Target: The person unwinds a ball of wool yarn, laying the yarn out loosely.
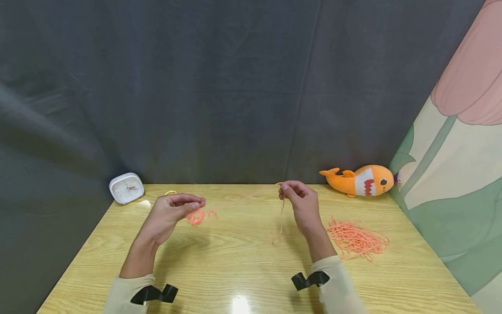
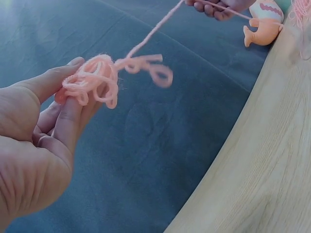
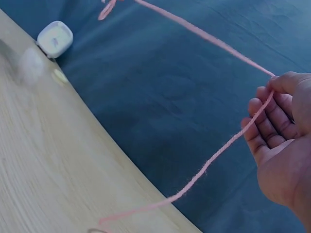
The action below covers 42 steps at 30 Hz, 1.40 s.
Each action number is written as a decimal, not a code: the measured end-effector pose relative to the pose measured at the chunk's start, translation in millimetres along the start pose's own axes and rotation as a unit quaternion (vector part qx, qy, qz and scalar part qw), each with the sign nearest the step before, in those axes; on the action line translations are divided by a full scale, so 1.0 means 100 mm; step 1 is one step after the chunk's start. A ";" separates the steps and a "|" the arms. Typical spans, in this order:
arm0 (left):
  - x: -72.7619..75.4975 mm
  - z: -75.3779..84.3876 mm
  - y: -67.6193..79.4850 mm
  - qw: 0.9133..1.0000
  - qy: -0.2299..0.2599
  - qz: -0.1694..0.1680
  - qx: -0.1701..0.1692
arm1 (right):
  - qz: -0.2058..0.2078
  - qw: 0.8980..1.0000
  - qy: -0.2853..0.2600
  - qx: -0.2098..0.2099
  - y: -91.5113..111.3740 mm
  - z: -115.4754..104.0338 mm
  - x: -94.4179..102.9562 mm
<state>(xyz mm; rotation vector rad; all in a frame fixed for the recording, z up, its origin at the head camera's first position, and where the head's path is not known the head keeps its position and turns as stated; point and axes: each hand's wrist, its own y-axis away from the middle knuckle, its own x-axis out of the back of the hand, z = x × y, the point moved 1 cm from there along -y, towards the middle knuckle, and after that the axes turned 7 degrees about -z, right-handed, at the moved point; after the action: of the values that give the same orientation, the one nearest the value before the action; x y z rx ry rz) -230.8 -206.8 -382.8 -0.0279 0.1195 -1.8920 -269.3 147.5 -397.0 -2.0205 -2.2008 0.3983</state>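
My left hand (image 1: 171,214) pinches a small looped bundle of pink-orange yarn (image 2: 95,80) between thumb and fingers, raised above the table. Loose loops stick out from the bundle's far side. From it a single yarn strand (image 3: 209,38) runs across to my right hand (image 1: 303,203), whose thumb and forefinger pinch it. Beyond that pinch, the strand's other length (image 3: 206,167) droops toward the table. A larger loose heap of the same yarn (image 1: 357,239) lies on the table to the right of my right forearm.
An orange shark plush (image 1: 362,181) lies at the table's back right. At the back left stands a white clock (image 1: 127,188). A small yellow object (image 1: 170,192) sits behind my left hand. The wooden table (image 1: 235,261) meets a dark curtain (image 1: 219,96) at the back.
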 end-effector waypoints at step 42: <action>0.07 0.04 0.04 0.998 -0.054 -0.029 0.026 | 0.172 0.982 0.029 -0.068 0.56 -0.02 2.15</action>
<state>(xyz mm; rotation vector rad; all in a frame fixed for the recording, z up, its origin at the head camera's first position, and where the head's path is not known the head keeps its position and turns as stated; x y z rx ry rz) -228.4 -214.9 -379.3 -0.0977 -0.0047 -1.9458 -235.9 365.2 -428.2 -2.4601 -1.8892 0.2229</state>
